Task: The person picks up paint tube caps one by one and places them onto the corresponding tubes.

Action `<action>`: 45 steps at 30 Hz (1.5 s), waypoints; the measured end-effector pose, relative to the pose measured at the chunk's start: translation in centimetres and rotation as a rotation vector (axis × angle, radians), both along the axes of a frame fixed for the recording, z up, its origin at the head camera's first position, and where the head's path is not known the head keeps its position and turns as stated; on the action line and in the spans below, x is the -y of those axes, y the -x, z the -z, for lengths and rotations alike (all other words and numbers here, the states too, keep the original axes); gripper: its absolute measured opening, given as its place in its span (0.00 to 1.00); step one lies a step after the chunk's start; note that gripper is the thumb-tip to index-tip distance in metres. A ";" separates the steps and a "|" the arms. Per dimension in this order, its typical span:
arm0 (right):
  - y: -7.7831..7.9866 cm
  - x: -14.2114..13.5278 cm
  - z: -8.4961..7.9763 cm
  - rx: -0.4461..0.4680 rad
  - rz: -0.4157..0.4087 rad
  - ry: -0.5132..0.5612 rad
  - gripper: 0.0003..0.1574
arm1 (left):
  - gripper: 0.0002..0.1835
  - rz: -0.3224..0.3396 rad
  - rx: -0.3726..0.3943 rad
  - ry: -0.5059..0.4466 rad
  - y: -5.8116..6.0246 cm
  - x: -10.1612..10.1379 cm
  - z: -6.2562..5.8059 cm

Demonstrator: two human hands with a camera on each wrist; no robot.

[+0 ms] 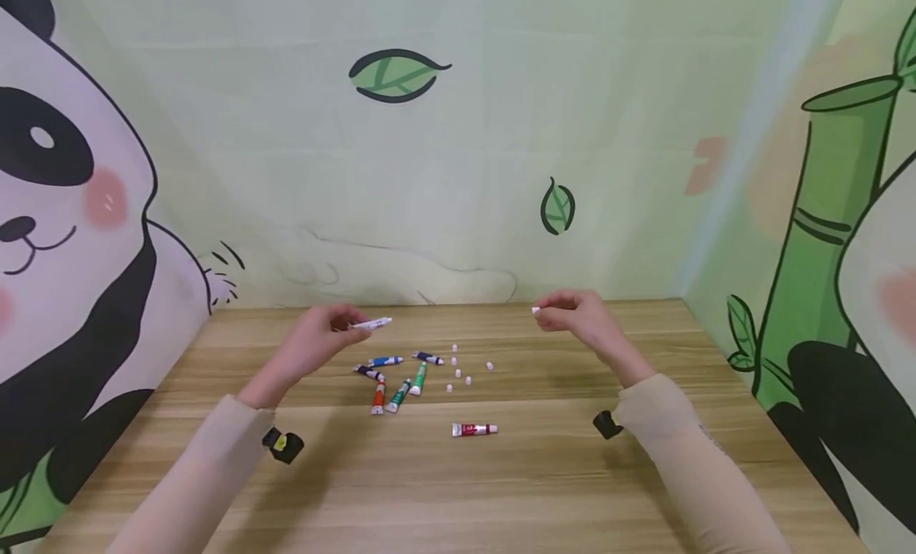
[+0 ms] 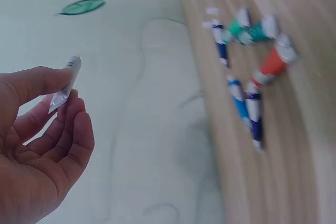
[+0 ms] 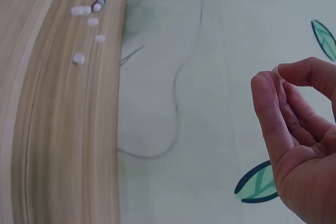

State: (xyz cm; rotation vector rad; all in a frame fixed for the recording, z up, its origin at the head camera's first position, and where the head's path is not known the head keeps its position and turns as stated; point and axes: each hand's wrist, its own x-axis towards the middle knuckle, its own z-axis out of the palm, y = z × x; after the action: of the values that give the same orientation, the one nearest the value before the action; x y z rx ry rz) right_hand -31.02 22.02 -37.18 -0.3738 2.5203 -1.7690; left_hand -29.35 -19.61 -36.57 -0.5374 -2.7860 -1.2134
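Observation:
My left hand (image 1: pixel 335 329) pinches a white paint tube (image 1: pixel 372 324) between thumb and fingers, above the table's far left part. In the left wrist view the tube (image 2: pixel 74 69) tilts upward from the fingertips. Off to the right, my right hand (image 1: pixel 581 319) pinches a small white cap (image 1: pixel 536 310) at its fingertips. Most of that cap is hidden by the fingers in the right wrist view. Between and below the hands lie several paint tubes: an orange-red one (image 1: pixel 378 397), green ones (image 1: pixel 398 396) and blue ones (image 1: pixel 386 362). The hands are well apart.
Several loose white caps (image 1: pixel 458 373) are scattered right of the tube cluster. A dark red tube (image 1: pixel 475 430) lies alone nearer the front of the wooden table (image 1: pixel 501 498). Behind the table's far edge hangs a printed cloth (image 1: pixel 458 180) with leaves and pandas.

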 end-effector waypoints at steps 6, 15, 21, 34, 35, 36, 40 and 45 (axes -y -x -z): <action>-0.9 1.0 -1.3 -0.038 -0.008 0.025 0.19 | 0.10 0.043 -0.073 -0.029 -0.4 -1.9 -2.1; -2.9 2.5 -2.1 -0.071 -0.073 0.089 0.15 | 0.09 0.106 -0.065 -0.124 -1.9 -5.0 -3.8; -4.4 3.4 -2.0 -0.074 -0.105 0.114 0.16 | 0.08 0.154 -0.065 -0.180 -3.0 -6.6 -3.6; -6.5 5.0 -1.9 -0.107 -0.130 0.117 0.14 | 0.09 0.210 -0.038 -0.222 -4.8 -8.9 -2.8; -6.5 5.1 -1.7 -0.108 -0.133 0.117 0.14 | 0.09 0.216 -0.037 -0.225 -4.9 -9.0 -2.7; -6.6 5.2 -1.7 -0.106 -0.138 0.124 0.14 | 0.09 0.221 -0.035 -0.228 -5.0 -9.1 -2.6; -7.0 5.7 -1.6 -0.100 -0.156 0.157 0.14 | 0.08 0.234 -0.039 -0.244 -5.2 -9.5 -2.1; -7.3 6.0 -1.5 -0.102 -0.162 0.161 0.13 | 0.08 0.257 -0.072 -0.254 -5.2 -9.7 -1.4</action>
State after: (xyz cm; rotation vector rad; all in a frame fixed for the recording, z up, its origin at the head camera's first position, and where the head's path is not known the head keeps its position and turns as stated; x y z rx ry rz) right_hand -23.71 16.00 -35.72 -0.6720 2.3394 -1.9392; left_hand -24.18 -9.88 -35.13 -0.9154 -2.5084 -1.5334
